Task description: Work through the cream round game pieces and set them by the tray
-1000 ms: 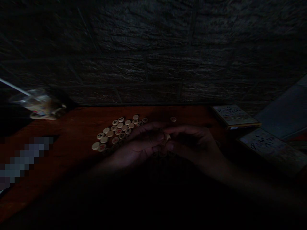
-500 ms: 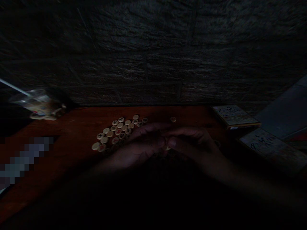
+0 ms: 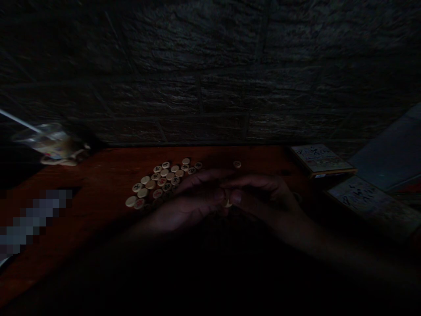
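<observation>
Close together over the dark front of the table, my left hand (image 3: 187,204) and my right hand (image 3: 269,199) pinch a round wooden Chinese chess piece (image 3: 226,201) between their thumbs and fingers. Deep shadow hides the fingers' undersides and whatever lies below. Several more Chinese chess pieces (image 3: 162,181) are spread left of and behind my left hand, some showing red or black characters, others plain side up. A single chess piece (image 3: 237,164) lies apart, beyond my right hand.
The reddish wooden table (image 3: 108,175) meets a dark stone wall (image 3: 210,96). A clear cup (image 3: 54,140) with a straw stands at the far left. On the right are a box (image 3: 322,159) with black lettering and a similar lettered panel (image 3: 368,199). A pixelated patch covers something at left.
The chess piece between my thumbs has turned or shifted slightly, showing more of its face. Both hands stay in nearly the same place, and the pieces on the table have not moved.
</observation>
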`<state>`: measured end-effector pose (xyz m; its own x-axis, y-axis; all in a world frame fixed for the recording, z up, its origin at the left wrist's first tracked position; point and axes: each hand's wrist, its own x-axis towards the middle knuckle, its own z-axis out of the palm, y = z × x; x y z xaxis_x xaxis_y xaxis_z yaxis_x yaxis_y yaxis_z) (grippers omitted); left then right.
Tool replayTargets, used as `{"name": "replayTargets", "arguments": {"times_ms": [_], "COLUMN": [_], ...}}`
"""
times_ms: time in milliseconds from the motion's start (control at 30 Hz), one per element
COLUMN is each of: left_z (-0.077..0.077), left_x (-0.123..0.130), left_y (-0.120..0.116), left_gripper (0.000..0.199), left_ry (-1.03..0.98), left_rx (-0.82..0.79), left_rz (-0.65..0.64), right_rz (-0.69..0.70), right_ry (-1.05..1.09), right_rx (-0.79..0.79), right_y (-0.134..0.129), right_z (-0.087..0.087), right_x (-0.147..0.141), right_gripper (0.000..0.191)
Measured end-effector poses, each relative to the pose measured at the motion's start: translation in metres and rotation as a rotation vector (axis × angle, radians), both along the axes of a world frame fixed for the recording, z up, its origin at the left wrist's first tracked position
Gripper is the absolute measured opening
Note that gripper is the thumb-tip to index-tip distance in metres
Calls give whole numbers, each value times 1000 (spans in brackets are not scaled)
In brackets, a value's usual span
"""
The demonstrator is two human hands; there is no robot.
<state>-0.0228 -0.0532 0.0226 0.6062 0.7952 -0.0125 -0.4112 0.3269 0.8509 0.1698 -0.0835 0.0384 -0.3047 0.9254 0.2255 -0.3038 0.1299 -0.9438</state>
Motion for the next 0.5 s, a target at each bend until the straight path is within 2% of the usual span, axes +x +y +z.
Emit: {"name": "replayTargets", "arguments": {"times_ms": [133, 500], "left_z": [0, -1], "left_x": [0, 1], "left_y": [2, 1], "left_gripper": [41, 39], "left_ry": [-12, -34], "left_rx": [22, 18], "left_rz": [-18, -12], "right_rz": [22, 29], "right_ry": [0, -2], "right_rx": [49, 69], "right_y": [0, -2], "right_z": [0, 3], "right_x": [0, 2], "right_gripper": [22, 27]}}
